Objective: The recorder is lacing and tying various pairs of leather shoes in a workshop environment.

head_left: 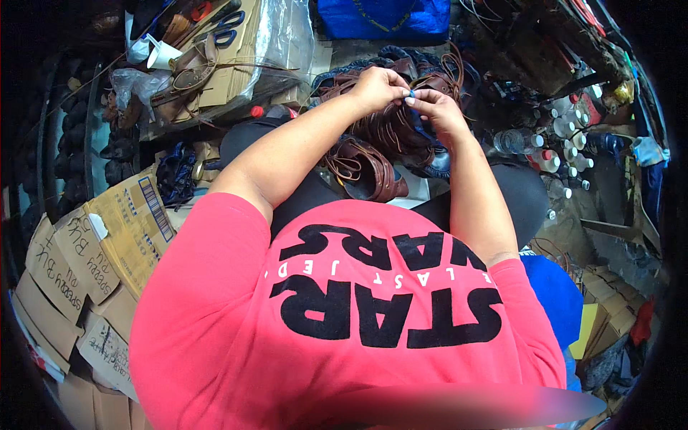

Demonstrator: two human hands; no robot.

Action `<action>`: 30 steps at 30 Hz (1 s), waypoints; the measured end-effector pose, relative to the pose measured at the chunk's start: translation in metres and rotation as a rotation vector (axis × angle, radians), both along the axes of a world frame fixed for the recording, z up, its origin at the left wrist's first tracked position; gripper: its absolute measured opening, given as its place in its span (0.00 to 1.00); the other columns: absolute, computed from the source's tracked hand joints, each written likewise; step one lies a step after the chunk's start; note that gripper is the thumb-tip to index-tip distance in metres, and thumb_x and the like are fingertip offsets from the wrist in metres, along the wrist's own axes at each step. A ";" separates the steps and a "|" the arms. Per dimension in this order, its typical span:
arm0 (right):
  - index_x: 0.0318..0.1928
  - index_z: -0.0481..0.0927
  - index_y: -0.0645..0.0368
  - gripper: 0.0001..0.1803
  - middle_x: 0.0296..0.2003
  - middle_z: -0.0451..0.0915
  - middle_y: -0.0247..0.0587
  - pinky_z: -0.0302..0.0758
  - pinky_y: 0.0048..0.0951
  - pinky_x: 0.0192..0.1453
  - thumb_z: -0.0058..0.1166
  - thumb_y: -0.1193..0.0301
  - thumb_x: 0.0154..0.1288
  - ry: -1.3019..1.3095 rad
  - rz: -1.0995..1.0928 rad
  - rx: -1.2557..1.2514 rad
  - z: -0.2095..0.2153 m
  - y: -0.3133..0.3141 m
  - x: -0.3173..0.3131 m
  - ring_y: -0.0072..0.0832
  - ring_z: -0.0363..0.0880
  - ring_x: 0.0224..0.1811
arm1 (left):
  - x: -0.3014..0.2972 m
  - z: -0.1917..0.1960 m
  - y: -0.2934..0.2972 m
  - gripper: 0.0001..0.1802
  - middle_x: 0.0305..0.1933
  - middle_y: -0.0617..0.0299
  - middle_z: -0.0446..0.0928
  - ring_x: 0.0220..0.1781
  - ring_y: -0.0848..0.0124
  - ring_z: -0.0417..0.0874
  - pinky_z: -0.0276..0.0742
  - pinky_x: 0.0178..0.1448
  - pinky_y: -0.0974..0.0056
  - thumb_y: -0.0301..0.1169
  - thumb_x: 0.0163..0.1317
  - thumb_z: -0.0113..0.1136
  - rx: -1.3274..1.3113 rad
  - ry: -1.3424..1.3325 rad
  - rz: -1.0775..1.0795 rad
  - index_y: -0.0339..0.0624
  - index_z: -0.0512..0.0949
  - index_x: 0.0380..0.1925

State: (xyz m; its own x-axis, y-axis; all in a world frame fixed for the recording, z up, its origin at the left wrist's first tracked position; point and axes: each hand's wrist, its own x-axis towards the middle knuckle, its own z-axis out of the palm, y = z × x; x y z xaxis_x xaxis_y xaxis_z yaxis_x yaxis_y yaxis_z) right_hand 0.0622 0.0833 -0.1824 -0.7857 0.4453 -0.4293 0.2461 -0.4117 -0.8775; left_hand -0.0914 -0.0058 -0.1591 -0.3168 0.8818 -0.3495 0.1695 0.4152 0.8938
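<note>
In front of my chest my left hand (380,89) and my right hand (438,112) meet, each with its fingertips pinched together. A tiny blue thing (411,94) shows between the fingertips; it is too small to name. Just beneath the hands lies a pile of brown leather shoe uppers (380,132) with thin leather laces. Nearer to me, a brown leather upper (390,183) with a looped lace rests between my legs.
Beyond the pile stands a blue bag (387,18). Stacked cardboard (222,82), scissors (226,36) and a white cup (163,54) are at the far left. Several plastic bottles (512,141) stand at the right. Cardboard pieces (118,229) lie at my left.
</note>
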 end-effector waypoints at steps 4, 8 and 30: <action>0.35 0.78 0.58 0.09 0.28 0.77 0.26 0.63 0.16 0.33 0.61 0.71 0.53 0.037 -0.052 -0.063 -0.004 -0.001 -0.001 0.13 0.69 0.27 | 0.001 0.003 0.001 0.08 0.30 0.58 0.79 0.29 0.74 0.80 0.77 0.37 0.71 0.25 0.54 0.60 0.024 -0.044 -0.032 0.31 0.78 0.33; 0.37 0.77 0.59 0.09 0.28 0.77 0.26 0.63 0.16 0.33 0.59 0.71 0.55 0.098 -0.051 -0.197 -0.008 0.002 0.000 0.13 0.68 0.27 | -0.001 0.007 0.002 0.09 0.30 0.58 0.80 0.30 0.74 0.80 0.77 0.37 0.71 0.24 0.53 0.60 -0.010 0.061 -0.077 0.31 0.78 0.34; 0.40 0.76 0.55 0.08 0.29 0.76 0.23 0.67 0.15 0.35 0.54 0.69 0.60 0.099 -0.019 -0.385 -0.019 0.005 0.001 0.13 0.70 0.29 | 0.007 0.009 -0.011 0.07 0.26 0.60 0.79 0.29 0.76 0.78 0.74 0.37 0.69 0.25 0.49 0.61 0.064 0.250 -0.122 0.37 0.79 0.31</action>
State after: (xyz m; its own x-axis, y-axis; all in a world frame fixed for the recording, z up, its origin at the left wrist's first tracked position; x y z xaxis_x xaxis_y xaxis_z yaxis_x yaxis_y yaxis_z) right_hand 0.0632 0.0888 -0.2018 -0.8248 0.2815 -0.4904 0.1574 -0.7187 -0.6773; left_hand -0.0841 -0.0167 -0.1500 -0.2759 0.9366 -0.2160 0.4333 0.3218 0.8419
